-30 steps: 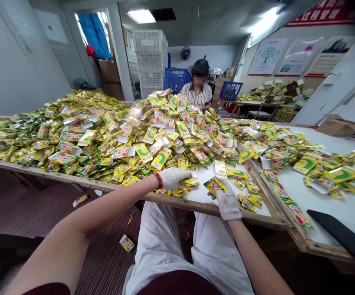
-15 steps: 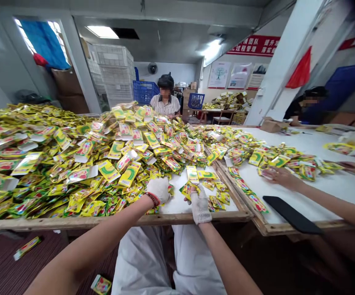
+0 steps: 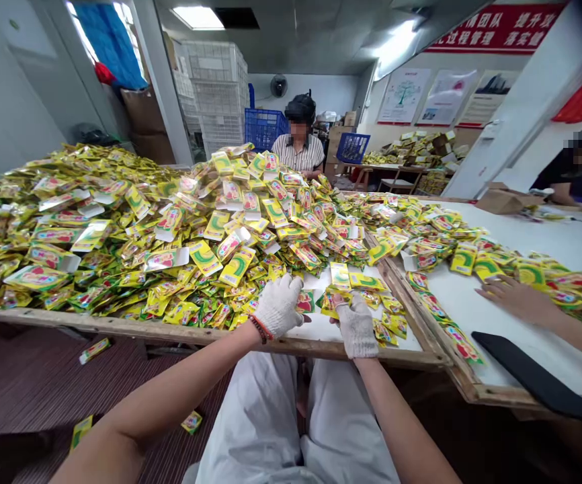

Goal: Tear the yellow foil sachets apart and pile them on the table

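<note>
My left hand (image 3: 279,308), in a white knit glove with bare fingertips, is at the near edge of the big heap of yellow packets (image 3: 170,296). Its fingers and thumb close around a small red-and-green packet (image 3: 305,302). To its right, my right hand (image 3: 359,328), gloved the same way, pinches a yellow packet (image 3: 329,302) between thumb and fingers, just above the white tabletop (image 3: 316,329). Beyond and beside the right hand lie a few loose packets (image 3: 394,323) and an upright-facing yellow box (image 3: 340,275).
A wooden rim (image 3: 412,296) divides this table from the one on the right. There a co-worker's hand (image 3: 517,299) touches more packets, and a black phone-like slab (image 3: 533,376) overhangs the edge. Another person (image 3: 298,148) sits behind the heap. Dropped packets (image 3: 94,351) lie on the floor.
The view has shifted, so the scene sits further right. My left hand has turned from a curled fist by the heap to gripping a packet; my right hand keeps its yellow packet.
</note>
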The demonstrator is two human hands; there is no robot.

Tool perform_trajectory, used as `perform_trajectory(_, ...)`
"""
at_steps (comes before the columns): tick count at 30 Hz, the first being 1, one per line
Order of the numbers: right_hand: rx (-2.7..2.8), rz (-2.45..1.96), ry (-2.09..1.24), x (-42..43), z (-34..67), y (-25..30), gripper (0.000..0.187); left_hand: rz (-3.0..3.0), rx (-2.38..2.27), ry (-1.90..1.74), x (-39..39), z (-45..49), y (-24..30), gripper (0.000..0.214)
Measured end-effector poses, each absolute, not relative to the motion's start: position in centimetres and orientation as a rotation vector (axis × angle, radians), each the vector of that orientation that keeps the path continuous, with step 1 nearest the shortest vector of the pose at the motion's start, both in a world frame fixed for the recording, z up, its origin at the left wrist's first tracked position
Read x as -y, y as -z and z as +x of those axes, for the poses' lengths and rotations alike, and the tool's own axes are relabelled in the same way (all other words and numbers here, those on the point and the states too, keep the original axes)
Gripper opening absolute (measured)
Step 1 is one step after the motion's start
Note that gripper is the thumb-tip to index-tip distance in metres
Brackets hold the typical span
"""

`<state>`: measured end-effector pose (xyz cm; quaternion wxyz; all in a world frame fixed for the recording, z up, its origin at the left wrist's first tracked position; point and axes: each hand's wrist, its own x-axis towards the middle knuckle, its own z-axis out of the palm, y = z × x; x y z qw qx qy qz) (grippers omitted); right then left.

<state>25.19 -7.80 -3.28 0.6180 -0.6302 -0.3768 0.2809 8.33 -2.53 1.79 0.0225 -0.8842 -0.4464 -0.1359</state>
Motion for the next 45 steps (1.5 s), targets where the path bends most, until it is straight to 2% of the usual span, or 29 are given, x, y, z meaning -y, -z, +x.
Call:
perform_trajectory(4, 1.2, -1.653, -0.548, 8.2, 26.2, 3.0, 0.035, -2.776, 1.295, 0.428, 2.6, 7.9, -1.5, 0.069)
perform_trajectory(10, 1.557, -1.638, -0.477, 7.5, 27.4, 1.2, 0.026, -2.887, 1.048, 0.401, 2.9, 8.2, -1.5, 0.057)
perform_trajectory(14, 1.512, -1.791, -0.106, 6.1, 26.6, 1.6, 0.033, -2.834, 1.26, 0.505, 2.8, 9.7, -0.9, 0.064)
perform_trajectory(16, 1.475, -1.831, -0.069, 5.7, 26.5, 1.9, 0.035, -2.782, 1.383, 0.526, 2.3, 10.3, -0.7, 0.067)
perform_trajectory(20, 1.494, -1.715, -0.441, 5.2, 27.9, 1.9, 0.029, -2.746, 1.359, 0.479, 0.5, 10.6, -0.9, 0.066)
perform_trajectory(26, 1.501, -1.736, -0.621, 3.6, 29.3, 0.8, 0.018, -2.797, 1.087, 0.415, -1.8, 11.2, -1.1, 0.064)
perform_trajectory(29, 1.525, -1.673, -0.978, 3.4, 29.0, 0.2, 0.013, -2.816, 1.062, 0.379, -2.5, 11.4, -0.8, 0.059)
perform_trajectory(33, 1.324, -1.43, -1.439, 3.8, 28.5, 0.3, 0.028, -2.845, 1.116, 0.377, -3.5, 11.2, -0.5, 0.056)
perform_trajectory(37, 1.263, -1.481, -1.415, 3.2, 28.4, 1.2, 0.032, -3.055, 1.005, 0.575, -4.4, 11.6, -0.4, 0.059)
perform_trajectory(39, 1.229, -1.468, -1.318, 2.7, 28.6, 1.4, 0.032, -3.18, 1.068, 0.947, -4.9, 11.7, -0.5, 0.065)
perform_trajectory(41, 1.189, -1.452, -1.262, 2.3, 28.7, 1.4, 0.031, -3.293, 1.311, 1.273, -5.5, 11.4, -0.4, 0.059)
perform_trajectory(43, 1.212, -1.513, -1.2, 2.1, 28.6, 1.3, 0.029, -3.441, 1.614, 1.32, -6.0, 10.9, -0.2, 0.045)
perform_trajectory(45, 1.311, -1.656, -1.019, 1.9, 28.3, 1.4, 0.032, -3.58, 1.806, 1.19, -6.3, 10.3, 0.4, 0.041)
